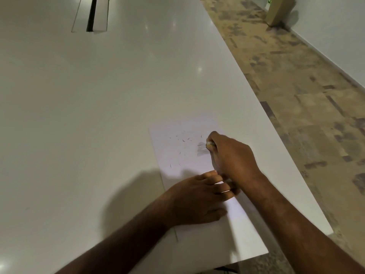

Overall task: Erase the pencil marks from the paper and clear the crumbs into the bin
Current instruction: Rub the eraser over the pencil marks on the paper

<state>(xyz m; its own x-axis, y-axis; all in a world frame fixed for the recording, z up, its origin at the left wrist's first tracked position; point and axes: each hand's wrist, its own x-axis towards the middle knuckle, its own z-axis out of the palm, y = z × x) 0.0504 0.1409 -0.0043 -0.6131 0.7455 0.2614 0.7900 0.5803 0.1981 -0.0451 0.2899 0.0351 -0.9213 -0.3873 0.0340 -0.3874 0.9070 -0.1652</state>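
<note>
Over on the left it's mostly the big glossy white table (79, 115), with a long dark slot (92, 14) cut into it near the far end. Moving in, the left hand (197, 202) lies flat on the near part of the white sheet of paper (177, 151), fingers straight and a bit spread, pinning it down. The paper sits close to the table's right edge. Little dark eraser crumbs (183, 140) are scattered across its middle, and just right of them is a smudgy grey patch of pencil marks (201, 149). The right hand (233, 155) has its fingers curled round a small pale eraser (209, 143), only the tip showing, right against that patch. Farther right there's mottled brown patchwork floor (296, 95) and a white wall (335, 36).
</note>
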